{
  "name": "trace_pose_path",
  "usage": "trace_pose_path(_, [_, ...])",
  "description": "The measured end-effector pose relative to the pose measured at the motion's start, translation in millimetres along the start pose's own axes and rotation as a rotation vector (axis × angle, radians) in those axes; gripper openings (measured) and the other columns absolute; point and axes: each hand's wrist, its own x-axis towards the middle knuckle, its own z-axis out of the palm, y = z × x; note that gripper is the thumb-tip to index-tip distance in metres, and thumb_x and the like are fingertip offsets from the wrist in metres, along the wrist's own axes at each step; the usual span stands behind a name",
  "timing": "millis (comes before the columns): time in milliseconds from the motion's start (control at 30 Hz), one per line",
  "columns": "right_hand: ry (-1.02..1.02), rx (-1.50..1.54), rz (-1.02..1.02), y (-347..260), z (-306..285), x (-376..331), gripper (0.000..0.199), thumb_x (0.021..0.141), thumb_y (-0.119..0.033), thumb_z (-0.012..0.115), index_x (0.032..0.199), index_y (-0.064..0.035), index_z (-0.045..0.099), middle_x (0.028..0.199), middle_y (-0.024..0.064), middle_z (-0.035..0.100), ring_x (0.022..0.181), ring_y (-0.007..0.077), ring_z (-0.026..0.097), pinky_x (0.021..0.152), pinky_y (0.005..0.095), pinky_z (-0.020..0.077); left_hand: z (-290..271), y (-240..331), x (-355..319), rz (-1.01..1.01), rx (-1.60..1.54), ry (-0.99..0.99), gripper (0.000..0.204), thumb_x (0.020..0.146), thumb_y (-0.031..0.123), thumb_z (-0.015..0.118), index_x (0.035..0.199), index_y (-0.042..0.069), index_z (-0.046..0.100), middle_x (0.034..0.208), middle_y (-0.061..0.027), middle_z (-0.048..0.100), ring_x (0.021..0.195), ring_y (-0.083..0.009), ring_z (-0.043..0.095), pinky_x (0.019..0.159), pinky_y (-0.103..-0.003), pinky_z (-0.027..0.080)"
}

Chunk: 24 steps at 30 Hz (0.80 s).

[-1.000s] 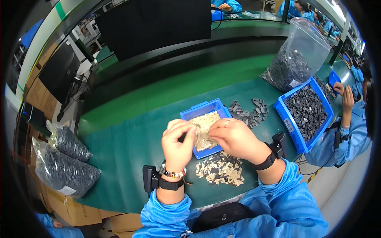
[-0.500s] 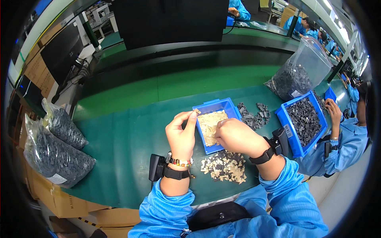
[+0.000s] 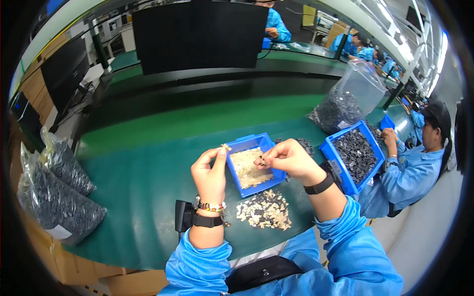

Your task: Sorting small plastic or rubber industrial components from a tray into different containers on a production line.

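My left hand (image 3: pixel 210 170) is closed in a pinch on a small beige piece (image 3: pixel 225 147) at the left edge of a blue bin (image 3: pixel 236 180). Flat beige pieces (image 3: pixel 245 165) fill much of that bin. Above its right side, my right hand (image 3: pixel 292 160) has thumb and forefinger pressed together on a small dark piece (image 3: pixel 262 162). Just in front of the bin, a loose pile of mixed beige and black pieces (image 3: pixel 266 209) lies on the green mat (image 3: pixel 143 192). More black pieces (image 3: pixel 306 145) lie partly hidden behind my right hand.
To the right stands a blue bin of black pieces (image 3: pixel 354 153), with a large clear bag of dark pieces (image 3: pixel 340 108) behind it. Two filled plastic bags (image 3: pixel 69 202) sit at the left. A black monitor (image 3: pixel 197 37) hangs ahead. A co-worker (image 3: pixel 407 170) sits at the right.
My right hand has risen from among the beige pieces, and a small dark piece now shows in its fingertips. My left hand keeps its pinch. The whole view has shifted slightly.
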Motion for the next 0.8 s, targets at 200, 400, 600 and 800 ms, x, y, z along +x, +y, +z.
trace_pose_path(200, [0.129, -0.538, -0.083, 13, 15, 1, 0.018, 0.074, -0.007, 0.069, 0.089, 0.0025, 0.070, 0.077, 0.0091, 0.070, 0.071, 0.0117, 0.064, 0.065, 0.0300, 0.0535, -6, 5, -2, 0.009, 0.255, 0.034, 0.014, 0.089, 0.010, 0.067, 0.095, -0.003, 0.070, 0.090, -0.0056, 0.069, 0.081, -0.0119, 0.061, 0.077, -0.026, 0.050])
trace_pose_path(400, [0.186, -0.769, -0.381, 36, 29, 13, 0.014, 0.065, 0.002, 0.057, 0.077, 0.0040, 0.064, 0.071, 0.0229, 0.061, 0.067, 0.0367, 0.062, 0.060, 0.0412, 0.0474, -29, -19, 11, 0.001, 0.145, -0.047, 0.019, 0.096, 0.011, 0.058, 0.101, -0.006, 0.064, 0.099, -0.0084, 0.067, 0.091, -0.0129, 0.060, 0.086, -0.027, 0.045])
trace_pose_path(600, [0.225, -0.795, -0.370, 36, 29, 9, 0.005, 0.067, -0.001, 0.060, 0.072, 0.0022, 0.061, 0.071, 0.0194, 0.061, 0.070, 0.0384, 0.060, 0.062, 0.0431, 0.0459, -33, -37, 20, -0.028, 0.129, -0.044, 0.019, 0.097, 0.012, 0.056, 0.103, -0.005, 0.064, 0.101, -0.0080, 0.066, 0.094, -0.0128, 0.059, 0.088, -0.028, 0.045])
trace_pose_path(800, [0.171, -0.856, -0.304, 28, 30, 2, 0.007, 0.069, 0.000, 0.060, 0.075, 0.0020, 0.059, 0.070, 0.0199, 0.060, 0.072, 0.0391, 0.060, 0.062, 0.0431, 0.0455, -8, 13, 0, -0.034, 0.335, -0.007, 0.032, 0.090, 0.018, 0.067, 0.105, -0.010, 0.067, 0.105, -0.0175, 0.069, 0.095, -0.0227, 0.063, 0.087, -0.032, 0.049])
